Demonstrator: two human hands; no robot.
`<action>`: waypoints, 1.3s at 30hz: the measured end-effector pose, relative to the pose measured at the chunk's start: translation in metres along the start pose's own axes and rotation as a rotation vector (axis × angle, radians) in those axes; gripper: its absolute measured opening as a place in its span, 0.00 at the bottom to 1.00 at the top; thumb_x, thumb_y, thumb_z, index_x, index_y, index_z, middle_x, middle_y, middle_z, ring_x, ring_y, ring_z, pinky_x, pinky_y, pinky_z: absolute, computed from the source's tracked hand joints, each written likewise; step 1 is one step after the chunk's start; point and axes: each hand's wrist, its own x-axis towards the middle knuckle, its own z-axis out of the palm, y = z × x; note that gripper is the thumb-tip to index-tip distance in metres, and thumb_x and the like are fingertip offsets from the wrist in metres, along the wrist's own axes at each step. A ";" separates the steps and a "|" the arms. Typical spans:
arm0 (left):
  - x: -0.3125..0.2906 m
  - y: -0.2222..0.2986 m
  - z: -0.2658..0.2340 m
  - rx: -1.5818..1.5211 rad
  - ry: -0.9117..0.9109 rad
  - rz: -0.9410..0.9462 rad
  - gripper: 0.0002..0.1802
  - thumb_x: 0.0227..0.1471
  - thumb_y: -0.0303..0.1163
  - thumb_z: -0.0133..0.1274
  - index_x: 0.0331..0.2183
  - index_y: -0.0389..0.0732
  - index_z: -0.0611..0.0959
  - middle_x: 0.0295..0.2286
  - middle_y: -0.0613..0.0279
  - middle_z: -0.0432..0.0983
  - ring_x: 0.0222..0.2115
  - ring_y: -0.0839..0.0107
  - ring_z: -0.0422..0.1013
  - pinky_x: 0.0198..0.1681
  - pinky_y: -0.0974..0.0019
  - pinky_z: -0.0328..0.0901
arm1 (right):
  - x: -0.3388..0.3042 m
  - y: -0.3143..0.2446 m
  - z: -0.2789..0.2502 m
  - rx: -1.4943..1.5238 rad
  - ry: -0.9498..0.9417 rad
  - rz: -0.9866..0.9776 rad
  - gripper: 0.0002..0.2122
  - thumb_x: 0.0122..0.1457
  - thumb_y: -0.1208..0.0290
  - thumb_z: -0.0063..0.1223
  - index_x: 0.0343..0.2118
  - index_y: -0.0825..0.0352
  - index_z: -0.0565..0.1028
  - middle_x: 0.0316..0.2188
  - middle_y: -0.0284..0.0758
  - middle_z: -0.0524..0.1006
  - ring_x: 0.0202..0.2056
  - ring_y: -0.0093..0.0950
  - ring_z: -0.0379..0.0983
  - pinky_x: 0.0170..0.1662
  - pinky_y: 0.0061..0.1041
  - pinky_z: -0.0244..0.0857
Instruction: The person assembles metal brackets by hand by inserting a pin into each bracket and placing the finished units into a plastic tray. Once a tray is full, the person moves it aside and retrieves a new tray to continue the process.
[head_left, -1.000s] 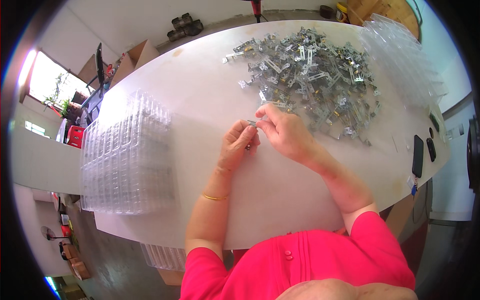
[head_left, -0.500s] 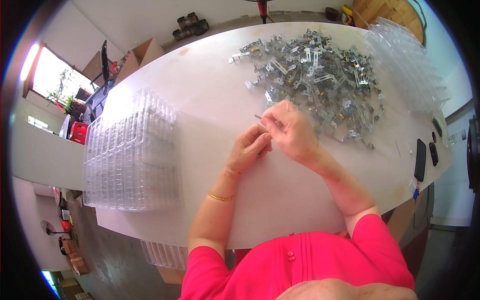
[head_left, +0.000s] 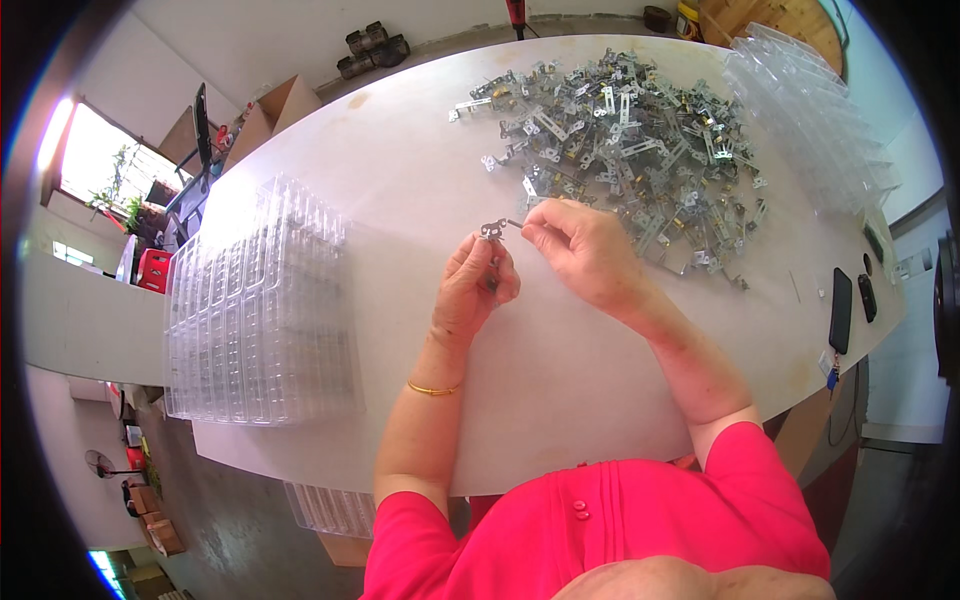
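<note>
Over the middle of the table, my left hand (head_left: 469, 287) is closed round a small metal bracket (head_left: 493, 230), whose silvery end sticks up past the fingertips. The rest of that bracket is hidden in the palm. My right hand (head_left: 577, 240) pinches a thin dark rod (head_left: 514, 223), its tip pointing left at the bracket's upper end. Whether rod and bracket touch, I cannot tell. Just beyond my right hand spreads a heap of similar metal brackets (head_left: 640, 150), some with brass-coloured parts.
Clear plastic trays (head_left: 262, 310) are stacked on the white table (head_left: 420, 420) at the left. More clear trays (head_left: 810, 120) lean at the far right. A black phone (head_left: 841, 310) and a small dark object (head_left: 867, 297) lie by the right edge, near a thin stick (head_left: 795, 287).
My hands have drawn apart: the left moved slightly left and down, showing the bracket's end, which was hidden behind the fingers. The right still pinches the rod.
</note>
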 end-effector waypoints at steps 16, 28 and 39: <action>0.001 -0.001 -0.003 0.098 -0.019 0.017 0.12 0.67 0.38 0.45 0.35 0.42 0.77 0.23 0.61 0.75 0.20 0.72 0.69 0.25 0.70 0.64 | -0.002 0.001 -0.001 -0.160 -0.008 -0.068 0.04 0.60 0.70 0.56 0.30 0.64 0.76 0.27 0.38 0.76 0.29 0.40 0.75 0.32 0.37 0.68; -0.002 -0.003 0.004 0.387 0.006 -0.029 0.11 0.63 0.39 0.52 0.35 0.41 0.77 0.25 0.66 0.76 0.24 0.78 0.69 0.28 0.74 0.65 | -0.001 0.009 -0.003 -0.009 -0.092 0.002 0.05 0.62 0.74 0.51 0.36 0.69 0.75 0.28 0.39 0.77 0.28 0.32 0.75 0.32 0.31 0.66; -0.004 -0.005 0.029 0.588 0.007 -0.037 0.04 0.60 0.28 0.56 0.36 0.39 0.78 0.27 0.69 0.75 0.25 0.81 0.68 0.29 0.75 0.65 | 0.003 0.010 -0.013 0.123 -0.360 0.249 0.07 0.64 0.70 0.53 0.33 0.69 0.76 0.25 0.30 0.74 0.27 0.20 0.68 0.33 0.24 0.64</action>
